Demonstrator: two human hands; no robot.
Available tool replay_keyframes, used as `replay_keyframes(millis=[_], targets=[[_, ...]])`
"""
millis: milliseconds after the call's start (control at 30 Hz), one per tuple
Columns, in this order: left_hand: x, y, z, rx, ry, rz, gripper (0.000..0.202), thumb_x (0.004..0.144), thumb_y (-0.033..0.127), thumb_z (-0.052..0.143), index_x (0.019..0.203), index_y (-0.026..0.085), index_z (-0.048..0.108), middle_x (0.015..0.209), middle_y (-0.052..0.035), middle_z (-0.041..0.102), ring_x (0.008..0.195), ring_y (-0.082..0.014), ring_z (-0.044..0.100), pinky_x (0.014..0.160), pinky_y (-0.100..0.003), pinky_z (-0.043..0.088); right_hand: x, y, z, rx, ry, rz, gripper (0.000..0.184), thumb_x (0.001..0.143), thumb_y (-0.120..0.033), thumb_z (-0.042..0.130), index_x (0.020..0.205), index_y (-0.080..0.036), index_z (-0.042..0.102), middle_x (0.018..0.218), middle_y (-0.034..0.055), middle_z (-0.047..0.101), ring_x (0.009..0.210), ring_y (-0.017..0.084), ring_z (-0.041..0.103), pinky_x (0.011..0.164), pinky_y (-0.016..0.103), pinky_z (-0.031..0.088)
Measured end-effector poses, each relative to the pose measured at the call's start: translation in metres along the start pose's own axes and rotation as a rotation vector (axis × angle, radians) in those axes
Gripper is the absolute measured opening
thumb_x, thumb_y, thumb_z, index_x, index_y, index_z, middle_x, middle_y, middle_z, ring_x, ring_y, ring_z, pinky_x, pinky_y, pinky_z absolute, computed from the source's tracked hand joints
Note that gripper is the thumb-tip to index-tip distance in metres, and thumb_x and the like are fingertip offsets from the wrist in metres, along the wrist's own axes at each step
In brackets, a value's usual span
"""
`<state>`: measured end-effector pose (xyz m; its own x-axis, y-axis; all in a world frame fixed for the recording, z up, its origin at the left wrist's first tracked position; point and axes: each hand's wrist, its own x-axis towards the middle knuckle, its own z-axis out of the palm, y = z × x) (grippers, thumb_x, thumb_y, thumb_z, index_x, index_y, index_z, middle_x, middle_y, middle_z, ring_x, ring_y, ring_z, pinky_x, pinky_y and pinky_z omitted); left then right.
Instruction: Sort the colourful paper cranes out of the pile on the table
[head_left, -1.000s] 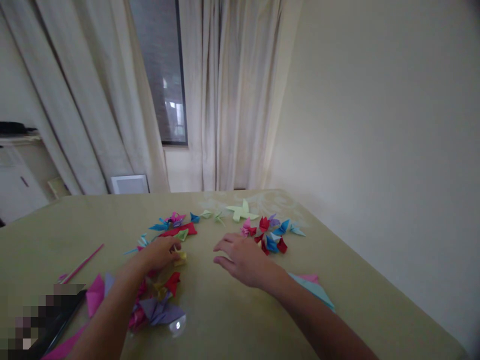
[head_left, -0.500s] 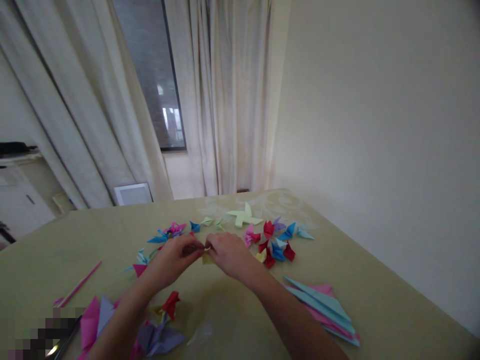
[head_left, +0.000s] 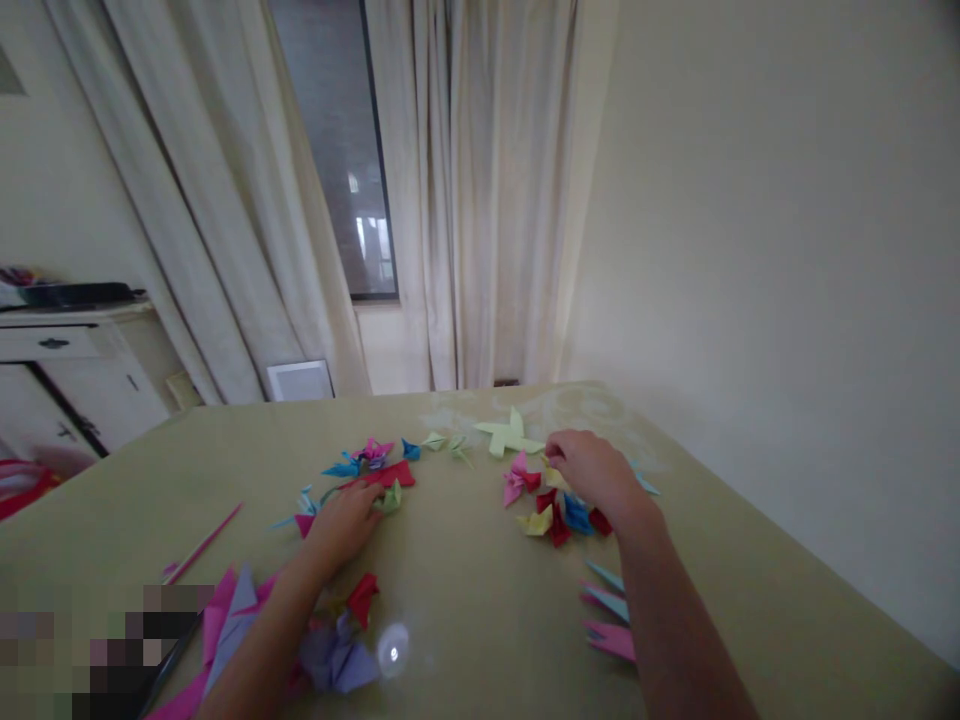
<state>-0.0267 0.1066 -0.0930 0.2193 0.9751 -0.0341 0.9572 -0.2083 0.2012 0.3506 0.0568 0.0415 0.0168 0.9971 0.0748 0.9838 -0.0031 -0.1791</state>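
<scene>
My left hand (head_left: 349, 522) is at the left cluster of folded paper. Its curled fingers are on a small light green origami piece (head_left: 389, 498), beside a red folded paper strip (head_left: 397, 474). My right hand (head_left: 594, 470) is over the right cluster, fingertips pinched on a pale yellow origami piece (head_left: 555, 478); the hand hides part of it. Around it are a pink origami flower (head_left: 516, 480), another yellow piece (head_left: 535, 523), a red piece (head_left: 558, 528) and a blue piece (head_left: 577, 514). A pale green four-armed paper shape (head_left: 508, 434) lies just beyond.
Near my left forearm are a purple folded piece (head_left: 341, 660), a red one (head_left: 363, 598) and large pink paper (head_left: 217, 610). A thin pink stick (head_left: 206, 545) lies farther left. Folded blue and pink sheets (head_left: 611, 638) are partly under my right forearm. A wall borders the right side.
My hands, together at the middle around a yellow piece before, have parted. The right moved right with the yellow piece to the cluster; the left moved to the green piece. The view shifted slightly.
</scene>
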Motion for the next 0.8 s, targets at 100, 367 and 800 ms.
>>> replay_keyframes(millis=[100,367,800], targets=[[0.003,0.005,-0.001,0.012,-0.02,0.023,0.025,0.091,0.012,0.057,0.107,0.023,0.073,0.117,-0.009,0.078,0.117,-0.027,0.07,0.1,-0.035,0.048,-0.001,-0.008,-0.001,0.006,0.041,-0.025,0.028,0.102,-0.015,0.053,0.107,-0.018,0.08,0.114,0.016,0.078,0.102,0.028,0.074,0.078,0.032,0.047],[-0.015,0.039,-0.035,-0.077,-0.025,0.14,0.018,0.093,0.022,0.061,0.102,0.025,0.076,0.104,-0.0032,0.079,0.102,-0.0236,0.072,0.087,-0.03,0.048,-0.015,-0.087,0.032,0.186,-0.032,-0.446,0.023,0.104,-0.033,0.062,0.124,-0.027,0.073,0.127,0.0069,0.076,0.112,0.025,0.071,0.093,0.032,0.052],[-0.031,0.026,-0.052,0.053,-0.006,-0.113,0.047,0.091,0.029,0.067,0.137,0.019,0.064,0.142,-0.0192,0.067,0.133,-0.0348,0.062,0.105,-0.044,0.049,-0.012,-0.067,0.017,0.126,-0.053,-0.324,0.017,0.101,-0.018,0.058,0.101,-0.021,0.075,0.106,0.0086,0.079,0.099,0.024,0.072,0.08,0.032,0.046]])
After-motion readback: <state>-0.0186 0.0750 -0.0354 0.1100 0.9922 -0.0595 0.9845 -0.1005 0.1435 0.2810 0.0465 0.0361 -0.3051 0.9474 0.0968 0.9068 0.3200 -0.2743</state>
